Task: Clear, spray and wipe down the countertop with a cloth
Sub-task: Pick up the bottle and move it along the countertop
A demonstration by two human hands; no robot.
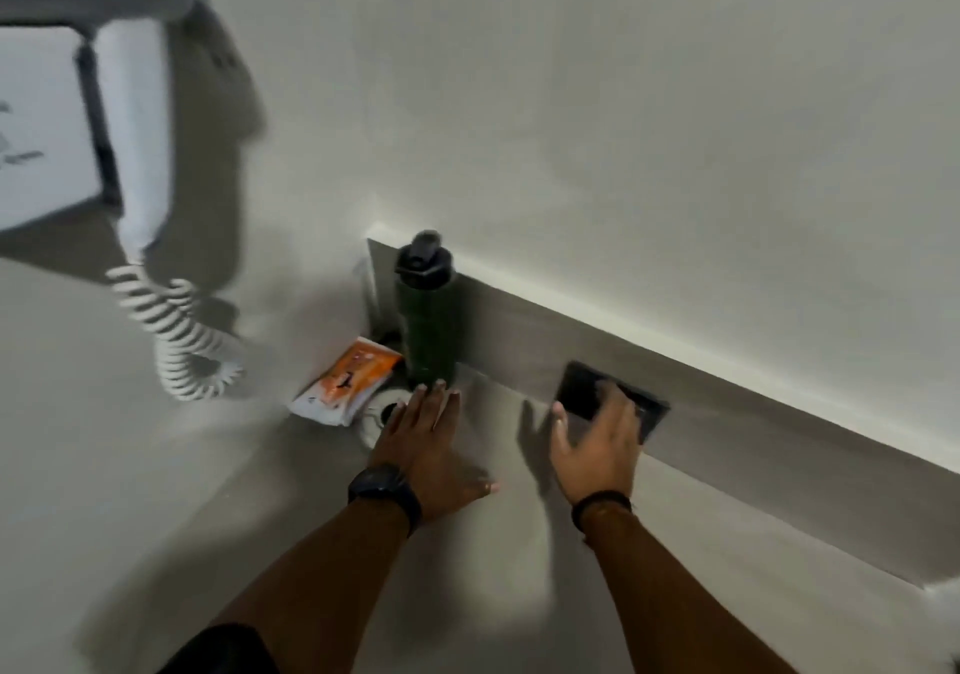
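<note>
A dark green bottle with a black cap stands upright in the back corner of the grey countertop. An orange and white packet leans beside it on the left, over a round white object. My left hand is flat with fingers stretched out, its fingertips just short of the bottle's base. My right hand reaches over a flat black rectangular object that leans against the low grey backsplash; the fingers cover its lower part, and the blur hides whether they grip it.
A white wall-mounted hair dryer with a coiled white cord hangs at the left, next to a white box. White wall rises behind the backsplash. A dark cloth-like shape shows at the bottom edge.
</note>
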